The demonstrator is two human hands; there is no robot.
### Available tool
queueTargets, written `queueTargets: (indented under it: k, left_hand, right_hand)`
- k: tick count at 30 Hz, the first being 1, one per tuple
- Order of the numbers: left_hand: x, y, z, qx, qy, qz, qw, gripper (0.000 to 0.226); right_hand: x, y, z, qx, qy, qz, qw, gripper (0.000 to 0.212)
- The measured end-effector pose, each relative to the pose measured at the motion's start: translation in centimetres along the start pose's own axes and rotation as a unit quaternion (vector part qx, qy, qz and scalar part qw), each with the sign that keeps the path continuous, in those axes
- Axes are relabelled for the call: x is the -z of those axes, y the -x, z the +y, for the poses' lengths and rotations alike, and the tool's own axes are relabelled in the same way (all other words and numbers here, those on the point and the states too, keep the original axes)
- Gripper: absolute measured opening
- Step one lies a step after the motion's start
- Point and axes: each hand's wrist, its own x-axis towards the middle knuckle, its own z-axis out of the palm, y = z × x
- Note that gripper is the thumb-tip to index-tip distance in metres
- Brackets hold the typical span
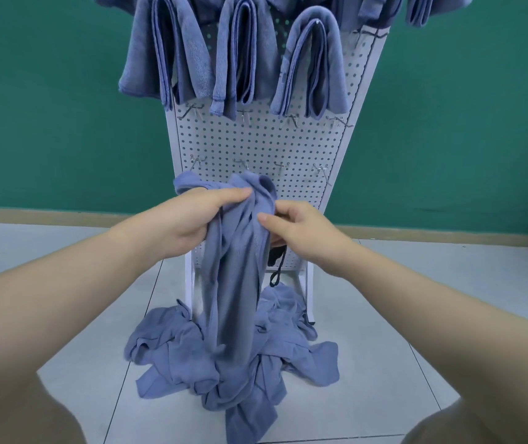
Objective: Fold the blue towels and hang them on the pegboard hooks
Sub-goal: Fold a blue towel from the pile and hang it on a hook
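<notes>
Arms: both bare, stretched forward, converging at centre.
Left hand (189,219): fingers curled, gripping the towel (233,283).
Right hand (301,229): thumb and fingers pinching the same towel.

Held towel (237,277): soft matt blue cloth, fine-ribbed weave, stitched hem. Towel heap (224,363) on the floor: same matt cloth, crumpled. Hung towels (240,52): slightly fuzzy nap. Pegboard (256,145): smooth white perforated sheet, matt. Hooks (320,169): bright bare metal wire. Floor tiles (384,315): smooth, pale grey, faint sheen. Wall (48,107): flat matt green.
</notes>
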Motion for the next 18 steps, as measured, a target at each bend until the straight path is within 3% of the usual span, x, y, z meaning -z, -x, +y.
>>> queueTargets:
  k: [3,5,8,10,12,13,15,18]
  left_hand:
    - [0.9,0.5,-0.2,0.049,-0.136,-0.1,0.984,0.035]
    - [1.0,0.6,-0.8,0.061,-0.203,-0.126,0.969,0.035]
    - [0.7,0.5,-1.8,0.028,-0.216,-0.065,0.974,0.02]
    - [0.7,0.6,-1.9,-0.019,-0.299,-0.018,0.954,0.009]
    - [0.8,0.7,-1.7,-0.067,-0.383,0.035,0.92,0.023]
    - [0.8,0.7,-1.6,-0.082,-0.395,0.052,0.914,0.026]
    - [0.8,0.5,-1.5,-0.116,-0.407,0.078,0.903,0.025]
    - [1.0,0.2,-1.4,-0.132,-0.399,0.084,0.903,0.017]
  right_hand:
    - [0.5,-0.4,-0.4,-0.001,-0.035,0.038,0.999,0.046]
    - [0.8,-0.6,-0.6,-0.019,-0.057,0.056,0.997,0.047]
    - [1.0,-0.8,-0.3,-0.029,-0.094,0.062,0.993,0.03]
    - [0.9,-0.8,-0.2,-0.032,-0.092,0.053,0.994,0.037]
    - [0.8,-0.6,0.1,-0.026,-0.063,0.03,0.997,0.039]
    - [0.7,-0.4,0.1,-0.022,-0.049,0.016,0.998,0.03]
    - [0.5,0.1,0.1,-0.021,-0.027,-0.004,0.999,0.014]
    - [0.7,-0.1,0.2,0.004,0.04,0.03,0.999,0.016]
